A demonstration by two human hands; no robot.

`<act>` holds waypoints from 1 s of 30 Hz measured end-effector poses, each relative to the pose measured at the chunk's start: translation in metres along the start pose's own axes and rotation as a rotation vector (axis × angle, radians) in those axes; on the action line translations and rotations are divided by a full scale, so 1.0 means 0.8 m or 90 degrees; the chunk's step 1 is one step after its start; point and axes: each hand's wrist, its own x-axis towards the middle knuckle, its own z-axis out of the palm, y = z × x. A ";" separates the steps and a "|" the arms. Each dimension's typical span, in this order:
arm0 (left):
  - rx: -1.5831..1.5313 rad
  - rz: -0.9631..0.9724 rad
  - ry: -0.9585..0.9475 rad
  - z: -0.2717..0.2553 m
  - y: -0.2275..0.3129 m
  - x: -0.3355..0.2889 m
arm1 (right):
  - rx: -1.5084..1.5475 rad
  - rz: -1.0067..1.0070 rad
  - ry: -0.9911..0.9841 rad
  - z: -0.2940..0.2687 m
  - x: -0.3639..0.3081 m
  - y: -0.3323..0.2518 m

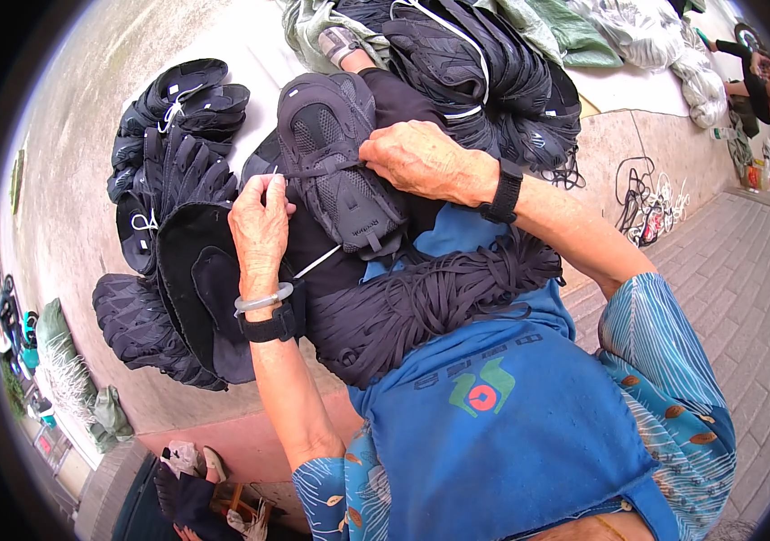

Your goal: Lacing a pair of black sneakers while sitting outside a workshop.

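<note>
A dark grey shoe upper [325,135] lies across my lap with its toe pointing away from me. Over its tongue runs a flat dark shoelace [324,169]. My left hand [261,221] pinches this lace at the shoe's left side, and a thin white tip pokes up above the fingers. On the opposite side, my right hand [426,164] is closed on the lace, its fingertips partly hidden. A thick bundle of dark laces [439,302] rests on my lap against the blue apron [511,424]. Beneath the shoe, a white stick or cord [317,261] shows partly.
Stacked dark uppers [173,162] stand at left, some tied with white cord. Another large tied bundle [466,72] lies far ahead. Loose cords [651,203] are heaped on the ground at right. Other people sit at far right and lower left, near sacks [65,352].
</note>
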 end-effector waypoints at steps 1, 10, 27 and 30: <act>0.018 0.026 0.061 0.003 0.001 -0.001 | -0.013 -0.007 0.012 -0.003 0.004 -0.002; 0.264 0.181 0.164 0.020 -0.003 0.028 | -0.090 0.015 0.001 -0.001 0.028 0.010; -0.228 0.080 -0.012 -0.003 0.018 -0.075 | 0.055 0.020 0.100 -0.024 -0.026 -0.005; -0.164 -0.022 0.002 0.011 0.014 -0.073 | 0.035 0.037 0.017 -0.030 -0.031 -0.010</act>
